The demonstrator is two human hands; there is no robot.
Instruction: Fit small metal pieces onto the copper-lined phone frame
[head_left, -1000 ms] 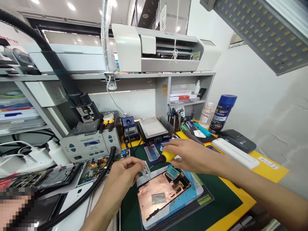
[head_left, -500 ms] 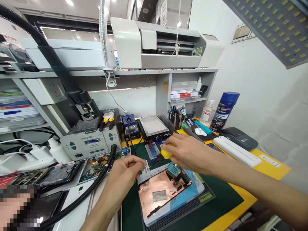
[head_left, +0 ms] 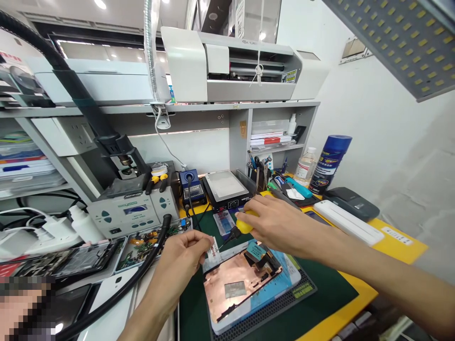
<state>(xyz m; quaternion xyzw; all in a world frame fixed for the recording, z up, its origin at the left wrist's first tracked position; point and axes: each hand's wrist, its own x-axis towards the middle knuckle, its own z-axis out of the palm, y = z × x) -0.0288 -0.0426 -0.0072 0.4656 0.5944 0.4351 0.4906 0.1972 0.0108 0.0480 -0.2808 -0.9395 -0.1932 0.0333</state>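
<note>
My left hand point(head_left: 188, 248) is closed, thumb and finger pinching a thin white printed card point(head_left: 213, 253) at the upper left corner of an opened tablet point(head_left: 231, 289). A copper-coloured sheet covers much of the tablet's upper face, with a blue strip along its right side. In my right hand point(head_left: 265, 213) is a yellow dropper bottle point(head_left: 245, 225), gripped by its body. Its black cap and thin needle point(head_left: 224, 242) point down and left, close to the card; whether the needle touches it I cannot tell. Beneath the tablet lies a dark perforated pad point(head_left: 270, 310).
A black hose point(head_left: 142, 270) curves over other opened devices on the left. Behind my hands stand a heating plate point(head_left: 224, 185) and a soldering station point(head_left: 192, 184). A blue spray can point(head_left: 329, 163) and a clear bottle point(head_left: 304, 166) stand at the right back. An LED lamp point(head_left: 398, 42) hangs overhead.
The view has shifted very slightly. Both hands keep nearly the same place, with the card and the yellow bottle still held.
</note>
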